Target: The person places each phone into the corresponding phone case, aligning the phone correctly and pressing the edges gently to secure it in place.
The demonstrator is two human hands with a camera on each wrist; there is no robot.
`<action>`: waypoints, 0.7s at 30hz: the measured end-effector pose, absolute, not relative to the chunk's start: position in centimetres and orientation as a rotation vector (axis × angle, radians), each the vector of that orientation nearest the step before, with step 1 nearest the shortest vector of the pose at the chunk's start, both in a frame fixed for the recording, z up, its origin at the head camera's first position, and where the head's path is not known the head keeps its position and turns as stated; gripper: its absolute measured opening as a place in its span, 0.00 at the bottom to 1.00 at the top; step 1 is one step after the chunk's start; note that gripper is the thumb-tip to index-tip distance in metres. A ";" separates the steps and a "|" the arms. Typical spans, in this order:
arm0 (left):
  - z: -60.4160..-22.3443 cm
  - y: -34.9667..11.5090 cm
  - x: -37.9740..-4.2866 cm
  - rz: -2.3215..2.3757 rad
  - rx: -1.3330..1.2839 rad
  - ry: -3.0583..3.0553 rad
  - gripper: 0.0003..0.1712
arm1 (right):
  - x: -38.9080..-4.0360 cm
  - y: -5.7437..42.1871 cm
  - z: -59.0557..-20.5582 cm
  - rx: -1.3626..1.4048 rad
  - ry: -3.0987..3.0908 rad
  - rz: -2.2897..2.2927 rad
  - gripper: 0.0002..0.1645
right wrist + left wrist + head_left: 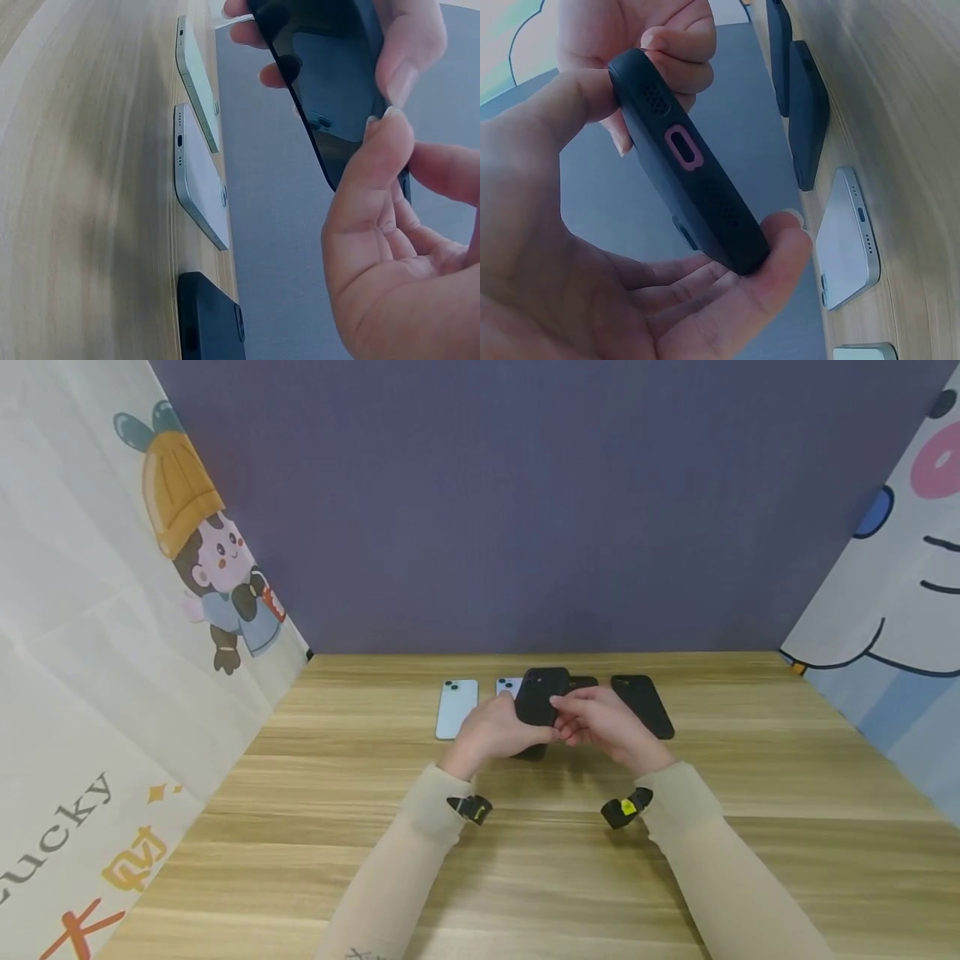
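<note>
A phone in a black case (542,703) is held tilted above the table. My left hand (491,728) grips it across its width, thumb on one long edge and fingers on the other. In the left wrist view, the case's bottom end (724,191) shows speaker holes and a pink-rimmed port opening. My right hand (606,720) pinches the phone's edge between thumb and fingers. The dark glossy screen (337,82) faces the right wrist view. Whether the case edge is being pulled or only held cannot be told.
On the wooden table (525,868) behind my hands lie a pale green phone (457,714), a pale lilac phone (507,683), a partly hidden black-cased phone or case (582,682) and another black one (642,703). A dark grey panel (540,510) stands along the back edge.
</note>
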State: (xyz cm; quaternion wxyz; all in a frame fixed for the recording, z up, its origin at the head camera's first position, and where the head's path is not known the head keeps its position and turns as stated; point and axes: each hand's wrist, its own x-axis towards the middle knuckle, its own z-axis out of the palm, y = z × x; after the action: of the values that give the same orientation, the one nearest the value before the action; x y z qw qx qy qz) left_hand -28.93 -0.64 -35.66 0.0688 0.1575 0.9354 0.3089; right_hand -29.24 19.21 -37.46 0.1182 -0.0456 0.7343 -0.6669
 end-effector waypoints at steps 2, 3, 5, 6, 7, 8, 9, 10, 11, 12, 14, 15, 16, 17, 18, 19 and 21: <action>-35.7 -0.6 -29.0 0.942 0.475 2.812 0.40 | -29.2 19.2 -37.4 -0.139 2.144 -1.954 0.21; -35.7 -0.6 -29.0 0.947 0.473 2.809 0.39 | -29.2 19.2 -37.3 -0.140 2.141 -1.956 0.21; -35.7 -0.6 -29.0 0.948 0.469 2.807 0.38 | -29.2 19.2 -37.2 -0.141 2.134 -1.958 0.19; -35.7 -0.6 -29.0 0.951 0.464 2.802 0.38 | -29.1 19.3 -37.2 -0.145 2.135 -1.955 0.19; -35.7 -0.6 -29.0 0.954 0.462 2.801 0.37 | -29.1 19.2 -37.2 -0.148 2.134 -1.954 0.19; -35.7 -0.7 -29.0 0.955 0.460 2.800 0.37 | -29.1 19.3 -37.2 -0.151 2.133 -1.951 0.19; -35.7 -0.7 -29.0 0.957 0.458 2.798 0.36 | -29.1 19.2 -37.2 -0.153 2.132 -1.947 0.19; -35.7 -0.7 -29.0 0.957 0.455 2.797 0.36 | -29.1 19.2 -37.2 -0.157 2.134 -1.942 0.19; -35.7 -0.7 -29.0 0.959 0.450 2.796 0.36 | -29.1 19.2 -37.1 -0.161 2.135 -1.939 0.19; -35.7 -0.8 -29.0 0.961 0.445 2.795 0.36 | -29.1 19.2 -37.1 -0.164 2.136 -1.936 0.20; -35.8 -0.8 -29.0 0.964 0.436 2.795 0.36 | -29.1 19.3 -37.2 -0.169 2.136 -1.930 0.21; -35.8 -0.8 -29.0 0.967 0.429 2.793 0.37 | -29.2 19.3 -37.2 -0.169 2.135 -1.929 0.21; -35.8 -0.8 -29.0 0.966 0.425 2.793 0.37 | -29.2 19.3 -37.2 -0.170 2.135 -1.928 0.21; -35.8 -0.8 -29.0 0.969 0.420 2.789 0.37 | -29.2 19.4 -37.2 -0.169 2.132 -1.927 0.21; -35.8 -0.8 -29.1 0.969 0.417 2.790 0.37 | -29.3 19.4 -37.3 -0.171 2.128 -1.925 0.21; -35.8 -0.8 -29.1 0.972 0.413 2.789 0.37 | -29.3 19.4 -37.3 -0.174 2.124 -1.925 0.20; -35.9 -0.9 -29.2 0.972 0.404 2.791 0.38 | -29.5 19.5 -37.4 -0.178 2.113 -1.928 0.19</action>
State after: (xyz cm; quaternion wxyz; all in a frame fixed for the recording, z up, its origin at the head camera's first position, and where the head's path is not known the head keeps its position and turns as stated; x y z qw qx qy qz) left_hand -29.16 -0.91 -35.89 0.0793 0.1352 0.9327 0.3249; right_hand -29.48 19.47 -37.40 0.1372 -0.0614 0.7303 -0.6664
